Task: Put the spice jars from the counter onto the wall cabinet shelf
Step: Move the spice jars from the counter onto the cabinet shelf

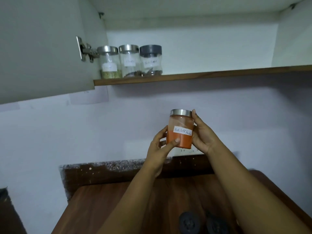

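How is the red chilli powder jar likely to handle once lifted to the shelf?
The red chilli powder jar looks like rigid clear glass, so probably breakable. Powder fills about half, so likely moderately heavy. Both the left hand and right hand grip it, suggesting smooth sides.

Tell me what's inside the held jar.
The jar holds orange-red powder, filling roughly its lower half; the label reads "Red chilli Powder". The label, left hand and right hand cover part.

Dim, flat indoor light with a bluish cast. Cabinet interior (211, 46) brightest. Soft focus overall, edges bowed by wide-angle; dark lids (202, 222) at bottom blurred.
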Demonstrator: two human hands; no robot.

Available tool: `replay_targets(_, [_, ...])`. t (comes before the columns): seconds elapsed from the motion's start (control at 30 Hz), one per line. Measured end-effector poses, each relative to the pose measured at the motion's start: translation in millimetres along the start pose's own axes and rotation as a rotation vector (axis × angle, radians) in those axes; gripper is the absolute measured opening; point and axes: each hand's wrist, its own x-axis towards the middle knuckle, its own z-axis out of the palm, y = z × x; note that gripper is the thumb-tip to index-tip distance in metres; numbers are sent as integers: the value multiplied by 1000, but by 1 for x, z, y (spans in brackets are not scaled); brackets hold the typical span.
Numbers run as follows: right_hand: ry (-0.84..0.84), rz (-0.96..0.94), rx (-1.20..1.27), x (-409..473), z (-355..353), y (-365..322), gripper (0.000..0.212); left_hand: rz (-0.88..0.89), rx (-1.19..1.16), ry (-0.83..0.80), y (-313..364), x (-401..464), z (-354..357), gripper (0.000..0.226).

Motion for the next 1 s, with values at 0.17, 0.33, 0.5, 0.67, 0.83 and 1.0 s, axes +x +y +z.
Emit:
replay_targets(0.17, [-116,-232,-85,9,25,-69,88,222,35,79,56,33,25,69])
replay_targets(0.33, [-184,-402,-229,15,53,-148,72,414,7,97,109,64,55,60])
replay_targets(0.5, [-222,-533,-377,22,83,-212,71,584,113,148,154,99,77,62])
replay_targets(0.67, [-197,-543,-381,59,89,-241,97,654,364,214,181,136,79,58])
replay_targets(0.83, [-106,-363,-726,103,77,-230,65,696,894,476,154,177,49,43])
replay_targets(1.0, [-62,-317,-826,131,77,-224,48,932,1080,825,118,178,4,16])
